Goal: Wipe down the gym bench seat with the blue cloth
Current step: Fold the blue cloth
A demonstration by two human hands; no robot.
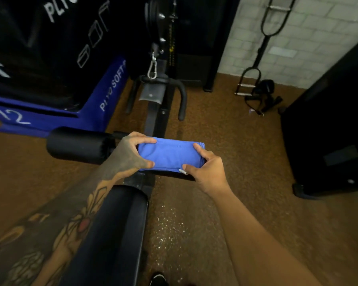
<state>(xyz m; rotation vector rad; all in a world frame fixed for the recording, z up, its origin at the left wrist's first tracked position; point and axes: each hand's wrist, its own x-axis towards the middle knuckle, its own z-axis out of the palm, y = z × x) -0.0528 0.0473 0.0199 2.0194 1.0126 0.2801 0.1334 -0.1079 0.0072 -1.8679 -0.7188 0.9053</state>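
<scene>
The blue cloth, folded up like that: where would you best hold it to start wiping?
Probably by its two short ends, from either side, as now: the left hand pinches one end of the blue cloth and the right hand the other. It is folded into a long, flat pad, so end grips keep it taut.

Both forearms outstretched, left hand [127, 154] and right hand [207, 170] pinching inward, fingers [148, 140] curled.

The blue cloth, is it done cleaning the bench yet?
Not yet. The blue cloth is folded and held at its ends by the left hand and right hand, above the roller pad rather than pressed on the bench seat. No wiped streaks show, so the wiping itself seems left to do.
</scene>
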